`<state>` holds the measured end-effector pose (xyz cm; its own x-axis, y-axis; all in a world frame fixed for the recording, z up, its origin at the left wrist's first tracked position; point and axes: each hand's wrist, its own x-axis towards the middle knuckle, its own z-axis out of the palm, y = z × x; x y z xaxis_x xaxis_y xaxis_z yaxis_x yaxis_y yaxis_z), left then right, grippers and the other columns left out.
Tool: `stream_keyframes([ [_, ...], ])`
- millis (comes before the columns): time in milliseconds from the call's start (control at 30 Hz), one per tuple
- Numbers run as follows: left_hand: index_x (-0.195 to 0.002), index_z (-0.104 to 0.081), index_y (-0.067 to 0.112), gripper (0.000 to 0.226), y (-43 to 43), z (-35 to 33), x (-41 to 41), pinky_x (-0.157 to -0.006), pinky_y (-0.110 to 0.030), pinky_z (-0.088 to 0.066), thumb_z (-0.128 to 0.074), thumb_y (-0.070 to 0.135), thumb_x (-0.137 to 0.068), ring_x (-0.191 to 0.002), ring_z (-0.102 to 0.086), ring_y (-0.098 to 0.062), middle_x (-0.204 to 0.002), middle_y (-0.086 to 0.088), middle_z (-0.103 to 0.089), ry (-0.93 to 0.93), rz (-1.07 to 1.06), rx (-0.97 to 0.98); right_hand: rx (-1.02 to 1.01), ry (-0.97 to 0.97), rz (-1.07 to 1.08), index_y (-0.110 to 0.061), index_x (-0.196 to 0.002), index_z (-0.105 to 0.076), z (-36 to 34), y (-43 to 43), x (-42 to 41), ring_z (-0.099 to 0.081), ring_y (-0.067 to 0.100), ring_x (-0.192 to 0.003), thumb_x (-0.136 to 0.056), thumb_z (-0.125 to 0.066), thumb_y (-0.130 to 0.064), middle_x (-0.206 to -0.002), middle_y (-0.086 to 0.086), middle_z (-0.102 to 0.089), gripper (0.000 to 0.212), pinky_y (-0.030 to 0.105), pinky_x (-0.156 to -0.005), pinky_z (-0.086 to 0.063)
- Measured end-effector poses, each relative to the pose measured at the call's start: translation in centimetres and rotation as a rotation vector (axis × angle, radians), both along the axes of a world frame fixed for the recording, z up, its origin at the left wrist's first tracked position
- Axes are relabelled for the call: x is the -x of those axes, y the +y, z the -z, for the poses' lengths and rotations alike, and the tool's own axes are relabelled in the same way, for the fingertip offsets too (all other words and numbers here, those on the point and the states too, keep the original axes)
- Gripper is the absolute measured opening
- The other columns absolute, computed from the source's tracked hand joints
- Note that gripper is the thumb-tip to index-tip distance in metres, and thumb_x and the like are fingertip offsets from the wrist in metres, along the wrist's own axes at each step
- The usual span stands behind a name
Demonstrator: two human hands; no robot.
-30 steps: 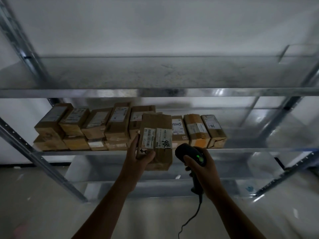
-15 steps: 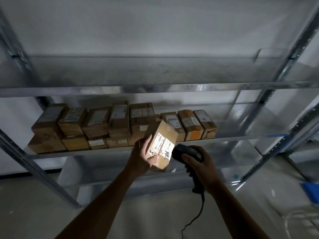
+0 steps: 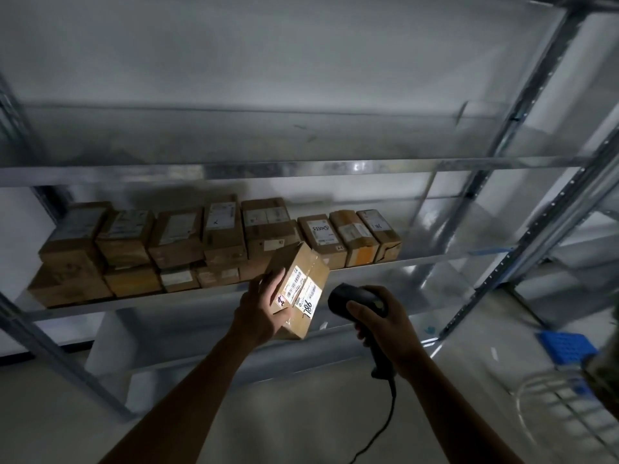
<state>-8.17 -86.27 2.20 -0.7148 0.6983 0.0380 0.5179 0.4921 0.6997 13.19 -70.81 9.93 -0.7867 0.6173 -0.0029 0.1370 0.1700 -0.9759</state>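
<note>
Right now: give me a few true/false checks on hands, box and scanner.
1. The left hand holds a box with its labels turned toward the scanner. True.
2. The scanner is in the left hand. False: the right hand grips it.
3. The held box rests on the shelf. False: it is held in the air in front of the shelf edge.
4. A row of other boxes stands on that shelf. True.
5. The scanner is cordless. False: a cable hangs from its handle.
</note>
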Motion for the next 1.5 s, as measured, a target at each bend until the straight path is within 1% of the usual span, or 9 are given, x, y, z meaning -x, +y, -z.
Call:
stream_keyframes([
  [167, -0.152, -0.044, 0.038, 0.077, 1.6, 0.8, -1.5, -0.097, -0.046, -0.058, -0.080, 0.048, -0.085, -0.124, -0.061, -0.018, -0.143, 0.004, -0.054, -0.194, 0.044, -0.188, 0.053, 0.019, 0.036, -0.019, -0.123, -0.058, 0.6, 0.6, -1.1, -0.069, 0.020, -0.070, -0.094, -0.071, -0.018, -0.098, 0.016, -0.071, 0.032, 0.029, -0.060, -0.056],
  [300, -0.137, -0.060, 0.024, 0.057, 3.4, -0.5, -4.4, -0.091, -0.036, -0.062, -0.079, 0.013, -0.084, -0.117, -0.069, -0.013, -0.126, 0.005, -0.072, -0.313, 0.041, -0.398, 0.036, 0.003, 0.188, -0.023, -0.125, -0.058, 1.6, 1.8, -2.8, -0.072, 0.025, -0.075, -0.091, -0.076, -0.024, -0.100, 0.012, -0.073, 0.037, 0.034, -0.064, -0.059],
  [400, -0.135, -0.057, 0.036, 0.060, 4.7, -1.8, -6.5, -0.093, -0.031, -0.060, -0.074, 0.001, -0.089, -0.120, -0.066, -0.008, -0.128, 0.009, -0.070, -0.376, 0.090, -0.483, 0.044, 0.045, 0.315, -0.032, -0.116, -0.059, 1.7, 3.1, -4.6, -0.073, 0.026, -0.077, -0.091, -0.076, -0.026, -0.101, 0.007, -0.073, 0.031, 0.033, -0.065, -0.059],
  [567, -0.121, -0.058, 0.053, 0.051, 7.3, -4.3, -9.5, -0.086, -0.032, -0.061, -0.079, 0.019, -0.090, -0.112, -0.070, -0.010, -0.120, 0.011, -0.072, -0.584, 0.087, -0.560, 0.066, 0.111, 0.448, -0.027, -0.118, -0.060, 1.9, 5.8, -7.6, -0.074, 0.028, -0.079, -0.092, -0.075, -0.026, -0.102, 0.009, -0.073, 0.031, 0.036, -0.065, -0.059],
  [667, -0.135, -0.052, 0.054, 0.061, 9.1, -5.5, -11.0, -0.094, -0.040, -0.060, -0.080, 0.035, -0.084, -0.117, -0.068, -0.010, -0.128, 0.017, -0.069, -0.636, 0.097, -0.559, 0.074, 0.114, 0.483, -0.023, -0.123, -0.058, 2.4, 7.6, -8.9, -0.074, 0.025, -0.078, -0.091, -0.075, -0.029, -0.105, 0.010, -0.073, 0.037, 0.034, -0.065, -0.059],
  [867, -0.147, -0.048, 0.041, 0.063, 14.9, -7.4, -14.3, -0.091, -0.034, -0.058, -0.074, 0.021, -0.093, -0.115, -0.069, -0.008, -0.130, 0.011, -0.069, -0.720, 0.124, -0.559, 0.090, 0.146, 0.522, -0.024, -0.124, -0.058, 3.0, 11.8, -11.6, -0.074, 0.023, -0.076, -0.090, -0.076, -0.031, -0.107, 0.007, -0.072, 0.039, 0.035, -0.065, -0.061],
  [1000, -0.145, -0.049, 0.047, 0.070, 19.9, -8.4, -17.2, -0.098, -0.038, -0.056, -0.079, 0.040, -0.082, -0.120, -0.067, -0.009, -0.133, 0.013, -0.068, -0.719, 0.180, -0.514, 0.124, 0.184, 0.570, -0.027, -0.120, -0.057, 2.5, 15.7, -14.2, -0.074, 0.023, -0.077, -0.091, -0.076, -0.029, -0.105, 0.008, -0.071, 0.035, 0.035, -0.065, -0.060],
  [1233, -0.145, -0.048, 0.050, 0.079, 29.9, -8.0, -23.7, -0.108, -0.051, -0.052, -0.081, 0.049, -0.073, -0.125, -0.064, -0.014, -0.135, 0.011, -0.067, -0.714, 0.282, -0.451, 0.216, 0.250, 0.728, -0.027, -0.119, -0.059, 3.0, 22.9, -20.9, -0.074, 0.027, -0.076, -0.092, -0.076, -0.028, -0.099, 0.013, -0.074, 0.032, 0.039, -0.066, -0.058],
  [1500, -0.147, -0.049, 0.040, 0.073, 39.7, -7.6, -32.5, -0.108, -0.052, -0.051, -0.077, 0.031, -0.080, -0.122, -0.067, -0.014, -0.131, 0.010, -0.070, -0.769, 0.452, -0.378, 0.204, 0.243, 0.927, -0.028, -0.121, -0.056, 2.6, 28.2, -31.0, -0.073, 0.027, -0.081, -0.092, -0.076, -0.029, -0.098, 0.009, -0.074, 0.034, 0.040, -0.071, -0.058],
])
